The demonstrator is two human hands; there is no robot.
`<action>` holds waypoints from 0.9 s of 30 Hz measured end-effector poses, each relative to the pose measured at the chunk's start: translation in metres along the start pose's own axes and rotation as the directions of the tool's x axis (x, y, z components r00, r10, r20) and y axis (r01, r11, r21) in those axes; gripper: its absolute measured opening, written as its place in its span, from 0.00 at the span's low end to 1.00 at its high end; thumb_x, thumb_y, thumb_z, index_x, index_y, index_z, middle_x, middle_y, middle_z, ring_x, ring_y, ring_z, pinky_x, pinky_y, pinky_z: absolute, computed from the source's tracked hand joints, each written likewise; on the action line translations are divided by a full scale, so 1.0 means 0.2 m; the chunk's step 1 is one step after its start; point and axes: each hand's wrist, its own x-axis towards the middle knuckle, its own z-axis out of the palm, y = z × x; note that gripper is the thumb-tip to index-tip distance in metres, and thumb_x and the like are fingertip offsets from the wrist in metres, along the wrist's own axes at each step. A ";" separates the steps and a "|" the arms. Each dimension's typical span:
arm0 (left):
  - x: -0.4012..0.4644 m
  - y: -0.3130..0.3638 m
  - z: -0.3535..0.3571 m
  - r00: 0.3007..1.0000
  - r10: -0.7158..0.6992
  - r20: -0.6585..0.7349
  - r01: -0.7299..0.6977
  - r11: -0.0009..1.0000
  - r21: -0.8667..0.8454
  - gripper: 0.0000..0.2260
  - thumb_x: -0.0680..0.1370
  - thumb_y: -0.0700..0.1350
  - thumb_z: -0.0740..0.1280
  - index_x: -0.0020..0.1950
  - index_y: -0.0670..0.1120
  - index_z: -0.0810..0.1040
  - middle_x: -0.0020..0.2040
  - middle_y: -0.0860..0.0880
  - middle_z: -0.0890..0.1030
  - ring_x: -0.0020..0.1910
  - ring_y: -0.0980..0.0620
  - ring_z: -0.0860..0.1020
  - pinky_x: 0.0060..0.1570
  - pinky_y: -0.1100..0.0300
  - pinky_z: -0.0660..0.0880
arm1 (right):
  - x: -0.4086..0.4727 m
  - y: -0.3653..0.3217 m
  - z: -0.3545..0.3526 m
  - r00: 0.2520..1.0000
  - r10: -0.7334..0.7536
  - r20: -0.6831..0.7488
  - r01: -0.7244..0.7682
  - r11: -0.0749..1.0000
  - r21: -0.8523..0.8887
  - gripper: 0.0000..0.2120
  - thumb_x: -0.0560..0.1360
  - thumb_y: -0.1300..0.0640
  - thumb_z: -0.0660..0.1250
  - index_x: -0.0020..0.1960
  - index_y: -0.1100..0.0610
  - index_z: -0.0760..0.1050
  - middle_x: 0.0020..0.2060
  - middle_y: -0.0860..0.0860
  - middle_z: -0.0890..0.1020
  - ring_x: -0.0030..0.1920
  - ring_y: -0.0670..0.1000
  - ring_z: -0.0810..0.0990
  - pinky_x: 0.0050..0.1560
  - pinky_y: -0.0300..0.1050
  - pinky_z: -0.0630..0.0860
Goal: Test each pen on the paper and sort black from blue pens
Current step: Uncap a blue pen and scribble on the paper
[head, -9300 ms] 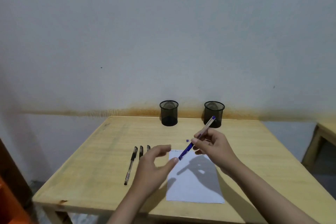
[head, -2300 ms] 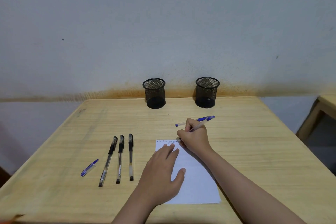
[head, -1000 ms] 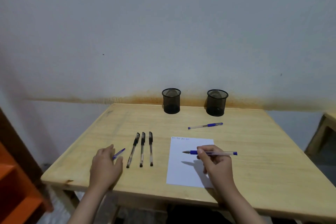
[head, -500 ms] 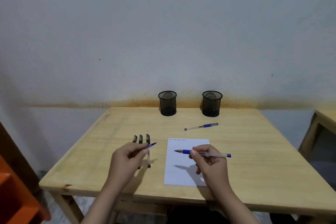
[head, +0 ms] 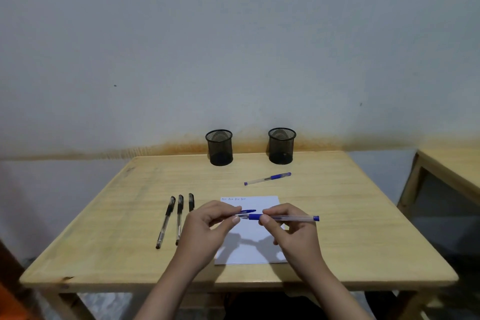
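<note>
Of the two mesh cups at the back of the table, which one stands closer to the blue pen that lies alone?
The right mesh cup. The lone blue pen lies just in front of it, while the left mesh cup stands farther off to the side.

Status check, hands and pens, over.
Right hand holds blue pen over paper; left hand brings cap to tip. Three black pens untested. Nothing blocking.

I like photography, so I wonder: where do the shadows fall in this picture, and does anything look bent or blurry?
Head view: the left hand and right hand, holding a blue pen, cast dark shadows onto the paper just below them; the lighting is dim and even, without glare; the wide lens splays the table edges outward; the writing on the paper is too small to read.
</note>
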 end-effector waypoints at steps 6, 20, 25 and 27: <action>0.02 0.02 0.03 1.000 0.029 0.005 -0.029 0.999 0.039 0.13 0.71 0.33 0.71 0.43 0.52 0.85 0.43 0.56 0.83 0.44 0.59 0.80 0.44 0.71 0.73 | -0.01 -0.02 -0.04 1.000 -0.006 -0.028 0.007 1.000 0.012 0.07 0.69 0.62 0.75 0.38 0.51 0.82 0.37 0.52 0.85 0.40 0.54 0.81 0.34 0.50 0.74; 0.02 0.05 0.07 0.998 0.058 0.019 -0.058 0.998 0.029 0.15 0.70 0.31 0.71 0.40 0.52 0.84 0.41 0.54 0.83 0.42 0.57 0.80 0.43 0.71 0.73 | -0.02 -0.05 -0.04 1.000 -0.010 -0.023 0.012 0.997 0.080 0.05 0.68 0.65 0.74 0.39 0.57 0.81 0.36 0.55 0.85 0.36 0.47 0.82 0.33 0.42 0.74; 0.02 0.04 0.06 0.993 0.081 0.083 -0.085 0.995 0.044 0.16 0.70 0.30 0.70 0.39 0.52 0.84 0.39 0.54 0.83 0.40 0.59 0.79 0.42 0.72 0.72 | -0.04 -0.07 -0.06 0.999 -0.046 0.008 0.044 0.994 0.105 0.10 0.68 0.69 0.74 0.37 0.54 0.81 0.35 0.53 0.84 0.35 0.47 0.82 0.31 0.38 0.76; 0.02 0.04 0.06 0.989 0.075 0.128 -0.082 0.995 0.054 0.16 0.70 0.30 0.70 0.40 0.52 0.85 0.39 0.55 0.83 0.41 0.58 0.79 0.41 0.71 0.72 | -0.03 -0.07 -0.10 0.995 -0.023 0.102 0.017 0.998 0.052 0.12 0.68 0.69 0.74 0.36 0.52 0.83 0.34 0.51 0.84 0.34 0.46 0.81 0.34 0.38 0.77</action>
